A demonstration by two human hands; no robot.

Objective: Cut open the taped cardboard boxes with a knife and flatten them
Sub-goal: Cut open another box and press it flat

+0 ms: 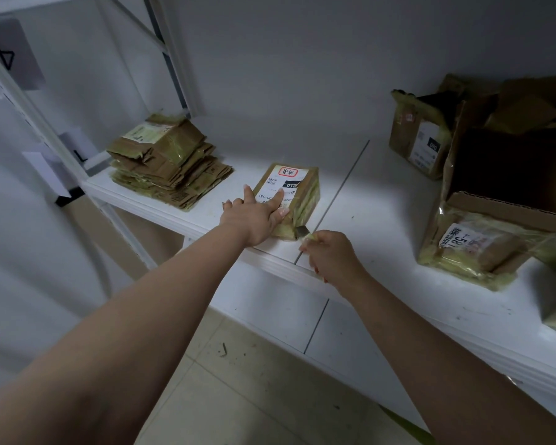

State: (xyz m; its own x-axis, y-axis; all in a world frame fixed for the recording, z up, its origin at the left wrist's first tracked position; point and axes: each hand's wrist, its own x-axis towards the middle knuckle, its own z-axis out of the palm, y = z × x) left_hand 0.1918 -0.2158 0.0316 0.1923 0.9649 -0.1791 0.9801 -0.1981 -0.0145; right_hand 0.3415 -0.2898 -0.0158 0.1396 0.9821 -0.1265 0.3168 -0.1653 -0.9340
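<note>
left hand lies flat, fingers straight, pinning the box; right hand clenches the knife at its near corner. light, tape-slick cardboard: likely slides unless pinned.

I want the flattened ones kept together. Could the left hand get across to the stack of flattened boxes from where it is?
Probably yes. The left hand rests flat on the small taped box, and the stack of flattened boxes lies just to its left on the same white shelf, with only bare shelf between.
</note>
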